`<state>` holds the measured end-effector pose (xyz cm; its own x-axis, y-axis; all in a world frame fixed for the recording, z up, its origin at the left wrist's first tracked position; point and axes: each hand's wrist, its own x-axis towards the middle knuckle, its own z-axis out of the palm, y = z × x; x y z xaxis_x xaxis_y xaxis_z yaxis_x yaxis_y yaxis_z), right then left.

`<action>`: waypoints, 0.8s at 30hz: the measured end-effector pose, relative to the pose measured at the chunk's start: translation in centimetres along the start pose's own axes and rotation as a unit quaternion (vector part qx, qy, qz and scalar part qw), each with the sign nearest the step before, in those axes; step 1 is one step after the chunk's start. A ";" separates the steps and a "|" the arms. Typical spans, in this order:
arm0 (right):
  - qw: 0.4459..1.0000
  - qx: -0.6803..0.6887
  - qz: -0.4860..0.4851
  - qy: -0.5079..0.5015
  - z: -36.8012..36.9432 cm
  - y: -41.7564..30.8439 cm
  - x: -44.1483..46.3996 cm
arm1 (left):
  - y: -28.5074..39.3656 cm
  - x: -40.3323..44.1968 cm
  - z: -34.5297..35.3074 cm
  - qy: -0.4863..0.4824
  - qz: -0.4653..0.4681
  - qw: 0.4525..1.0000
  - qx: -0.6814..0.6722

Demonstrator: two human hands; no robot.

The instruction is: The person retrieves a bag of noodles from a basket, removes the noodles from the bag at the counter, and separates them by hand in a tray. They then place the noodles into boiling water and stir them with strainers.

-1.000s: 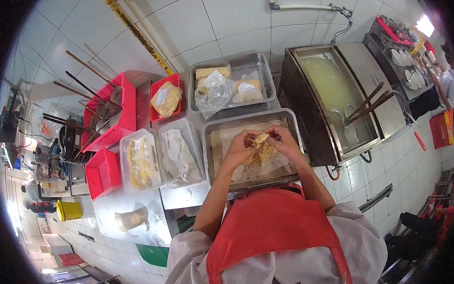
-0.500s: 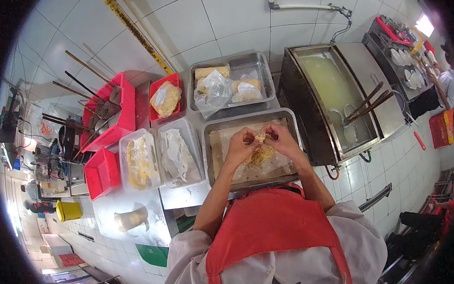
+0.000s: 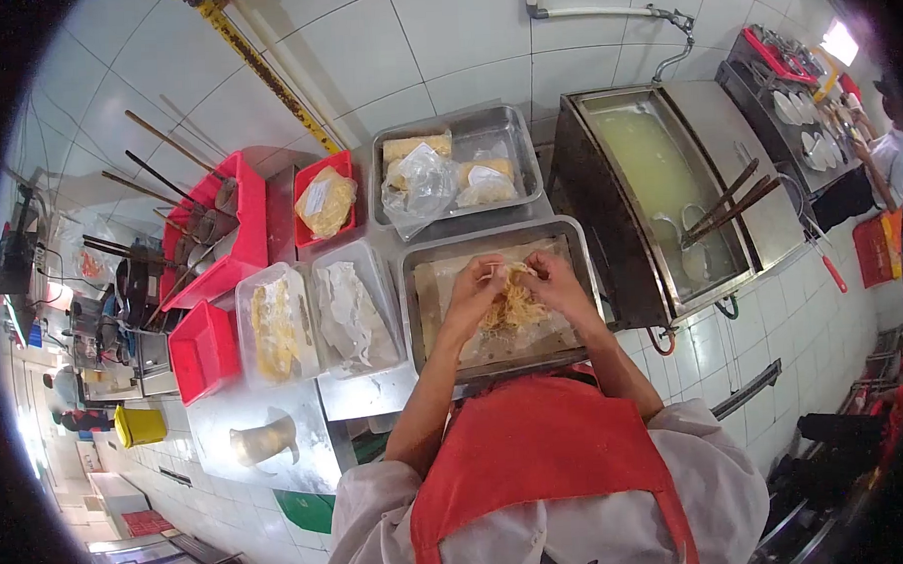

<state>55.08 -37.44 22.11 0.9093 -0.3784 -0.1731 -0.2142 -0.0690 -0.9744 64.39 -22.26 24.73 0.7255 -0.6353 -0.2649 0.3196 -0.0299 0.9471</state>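
Observation:
Both of my hands are over a metal tray (image 3: 409, 283) lined with brown paper. Thin yellow noodles (image 3: 513, 310) hang in a loose tangle between them, the lower strands reaching down to the lining. My left hand (image 3: 477, 289) grips the bundle from the left, fingers curled inward. On the other side my right hand (image 3: 556, 283) pinches the top of the same bundle. The fingertips are close together and partly hide the strands.
Behind stands another metal tray (image 3: 536, 185) with bagged noodles (image 3: 488, 181). To the left are two plastic tubs (image 3: 358, 307), a red basket (image 3: 203, 348) and a red bin (image 3: 255, 204) with long-handled strainers. A vat of cloudy liquid (image 3: 656, 170) stands right. A person (image 3: 890, 152) is at far right.
My hands have lifted and loosened the noodles, so a larger tangle now shows between and below my fingers. The view has shifted slightly.

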 end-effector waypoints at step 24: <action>0.996 0.068 -0.053 0.005 0.3 1.9 0.3 | -1.4 -0.1 -0.8 -0.080 0.041 0.994 0.054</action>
<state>55.04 -37.45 20.20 0.9206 -0.3848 -0.0671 -0.0663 0.0154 -0.9977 64.41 -21.52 23.29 0.6379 -0.7530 -0.1612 0.1889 -0.0499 0.9807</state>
